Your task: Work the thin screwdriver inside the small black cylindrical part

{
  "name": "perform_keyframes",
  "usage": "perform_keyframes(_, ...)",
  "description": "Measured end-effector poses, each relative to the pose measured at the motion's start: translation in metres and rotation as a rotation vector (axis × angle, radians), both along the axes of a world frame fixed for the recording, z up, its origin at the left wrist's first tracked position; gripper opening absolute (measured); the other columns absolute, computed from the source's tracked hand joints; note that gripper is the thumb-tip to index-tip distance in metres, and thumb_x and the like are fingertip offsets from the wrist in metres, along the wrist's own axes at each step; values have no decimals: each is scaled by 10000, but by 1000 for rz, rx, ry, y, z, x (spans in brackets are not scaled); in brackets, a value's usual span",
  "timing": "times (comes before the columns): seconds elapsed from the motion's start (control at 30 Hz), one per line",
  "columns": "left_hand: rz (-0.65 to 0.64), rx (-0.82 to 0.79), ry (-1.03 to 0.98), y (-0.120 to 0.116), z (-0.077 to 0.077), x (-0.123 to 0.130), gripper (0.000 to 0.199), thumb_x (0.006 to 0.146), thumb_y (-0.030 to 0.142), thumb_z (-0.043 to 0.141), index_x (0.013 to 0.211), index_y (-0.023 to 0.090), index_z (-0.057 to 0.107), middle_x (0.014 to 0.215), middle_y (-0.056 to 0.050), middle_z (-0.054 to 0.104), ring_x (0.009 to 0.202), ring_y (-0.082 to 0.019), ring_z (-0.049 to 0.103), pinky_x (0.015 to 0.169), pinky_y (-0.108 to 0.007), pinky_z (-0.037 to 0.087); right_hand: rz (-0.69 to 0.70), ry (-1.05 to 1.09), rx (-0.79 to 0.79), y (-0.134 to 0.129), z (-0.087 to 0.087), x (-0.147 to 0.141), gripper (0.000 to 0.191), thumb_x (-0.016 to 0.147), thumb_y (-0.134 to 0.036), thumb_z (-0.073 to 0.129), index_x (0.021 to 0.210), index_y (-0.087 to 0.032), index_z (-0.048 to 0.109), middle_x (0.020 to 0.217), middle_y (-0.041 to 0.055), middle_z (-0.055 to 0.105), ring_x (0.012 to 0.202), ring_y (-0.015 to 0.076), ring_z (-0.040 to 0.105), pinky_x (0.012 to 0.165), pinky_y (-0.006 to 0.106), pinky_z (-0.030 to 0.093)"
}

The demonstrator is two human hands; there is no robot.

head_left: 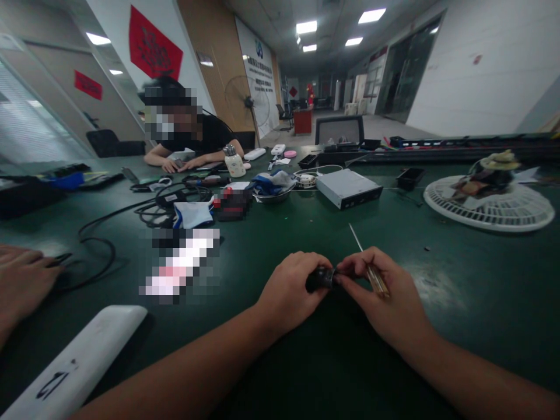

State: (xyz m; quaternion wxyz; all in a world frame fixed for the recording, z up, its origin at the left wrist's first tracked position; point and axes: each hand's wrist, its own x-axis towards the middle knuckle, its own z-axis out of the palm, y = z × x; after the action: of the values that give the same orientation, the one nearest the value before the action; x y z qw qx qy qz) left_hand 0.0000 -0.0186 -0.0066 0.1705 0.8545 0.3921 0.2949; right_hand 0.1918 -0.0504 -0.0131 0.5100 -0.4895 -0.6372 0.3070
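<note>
My left hand [294, 289] is closed around a small black cylindrical part [321, 279] just above the green table. At that part's right end, the thumb and index finger of my right hand [389, 291] pinch; whatever lies between those fingertips is too small to make out. A screwdriver [376, 280] with a clear amber handle is tucked in the same right hand, its thin shaft pointing up and away to the left. My fingers cover much of the black part.
The green table [271, 245] holds a grey disc drive [349, 188], a white fan grille [489, 204], a bowl with blue-and-white cloth [273, 185], black cables [153, 204] and a white bar [83, 361]. Another person's hand [24, 280] rests at left; a person [196, 131] sits opposite.
</note>
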Motion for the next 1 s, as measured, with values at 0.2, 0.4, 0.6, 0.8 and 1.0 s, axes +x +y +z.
perform_keyframes(0.2, -21, 5, 0, 1, 0, -1, 229, 800, 114, 699, 988, 220, 623, 958, -11, 684, 901, -206, 618, 805, -359, 463, 15, -31, -96, 1, 0, -1, 268, 814, -200, 742, 809, -231, 475, 907, 9, 694, 824, 194, 681, 723, 338, 522)
perform_keyframes(0.4, -71, 16, -16, 1, -1, 0, 239, 799, 92, 676, 989, 221, 609, 975, -11, 686, 939, -202, 619, 863, -371, 461, 40, -87, -108, -1, 2, -3, 198, 828, -216, 717, 851, -223, 521, 915, 27, 692, 825, 210, 677, 720, 349, 521)
perform_keyframes(0.6, 98, 7, -66, 1, -1, 0, 269, 738, 58, 670, 944, 211, 592, 925, -4, 653, 880, -193, 596, 793, -348, 451, 70, -3, -68, -2, 3, -1, 196, 989, -361, 558, 1110, -236, 649, 1012, 60, 705, 913, 220, 674, 775, 362, 518)
perform_keyframes(0.8, 219, -15, -95, 5, -2, -2, 230, 728, 37, 624, 865, 208, 554, 862, 4, 610, 797, -179, 578, 704, -323, 432, 181, 134, 191, -11, 5, 3, 421, 1058, -432, 385, 1021, -248, 762, 914, 51, 654, 814, 193, 611, 686, 338, 466)
perform_keyframes(1.0, 242, -22, -81, 5, -1, -2, 215, 717, 46, 626, 822, 203, 523, 822, 6, 589, 756, -172, 554, 656, -304, 408, 304, 81, 185, -15, 9, 5, 403, 1050, -375, 416, 923, -227, 768, 844, 44, 657, 743, 179, 600, 650, 330, 440)
